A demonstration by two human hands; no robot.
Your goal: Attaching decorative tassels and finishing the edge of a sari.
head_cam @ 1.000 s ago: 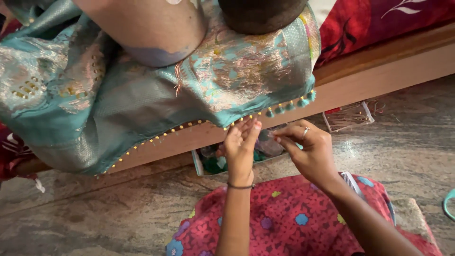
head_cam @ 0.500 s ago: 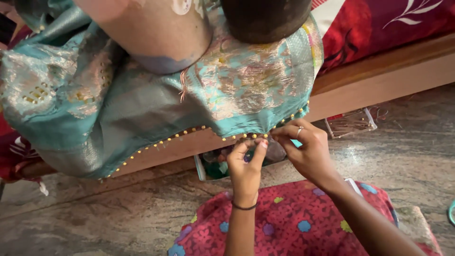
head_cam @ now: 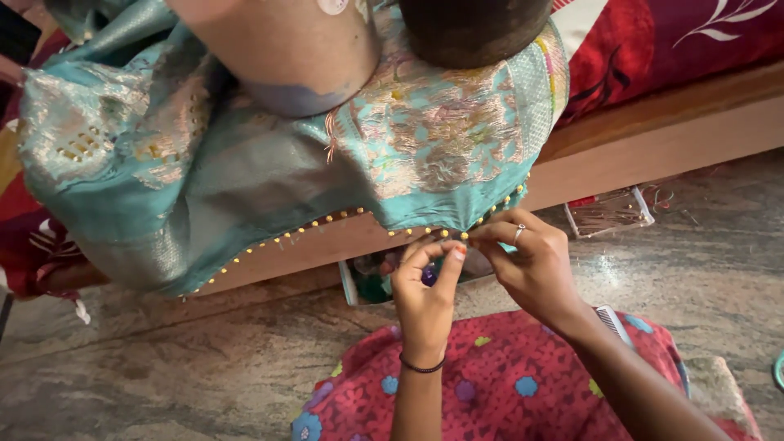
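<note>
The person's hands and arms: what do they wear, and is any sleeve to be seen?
Both forearms are bare; no sleeve shows. The left hand has a thin dark band around the wrist and a reddish-orange painted thumbnail. The right hand wears a silver-coloured ring on one of its fingers. No watch or glove is visible on either hand.

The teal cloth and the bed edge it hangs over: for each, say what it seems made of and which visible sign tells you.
Teal cloth: probably silk-like woven fabric, judging by its sheen, soft folds and gold patterning. Bed edge: seemingly smooth wood, plain brown and straight-edged.
</note>
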